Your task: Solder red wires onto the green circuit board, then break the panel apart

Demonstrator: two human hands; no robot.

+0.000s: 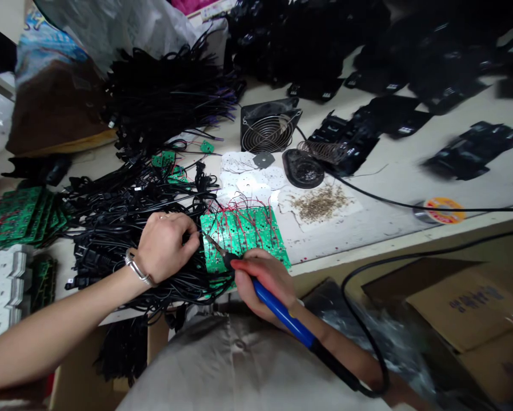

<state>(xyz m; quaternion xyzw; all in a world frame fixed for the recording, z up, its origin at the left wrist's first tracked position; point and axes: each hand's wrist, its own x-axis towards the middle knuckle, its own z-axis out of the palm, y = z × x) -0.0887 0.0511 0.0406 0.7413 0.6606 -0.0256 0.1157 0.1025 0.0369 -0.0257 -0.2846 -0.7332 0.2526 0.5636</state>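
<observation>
Closely set, both hands meet at the left edge of a green rectangular circuit board [248, 231] threaded with thin red wires, which lies at the near edge of the pale bench [389, 188]. The right hand [265, 279] has its grip closed, pen-fashion, around a blue-handled soldering iron [282, 317]. The iron's long axis runs from the lower right, along the forearm, up and left to a metal tip resting on the board's left margin. The left hand [164, 245], a silver bracelet at its wrist, comes in from the left, its grip pinched shut just beside that tip; what it pinches is too small to tell. It rests on a tangle of black power cables [111, 217] heaped against the board. Beyond the board lie white round discs [252, 177], a scatter of brownish clippings [319, 202] and a black wire-grilled fan [268, 127]. Below the bench edge, to the right, stands a brown cardboard box [475, 308].
</observation>
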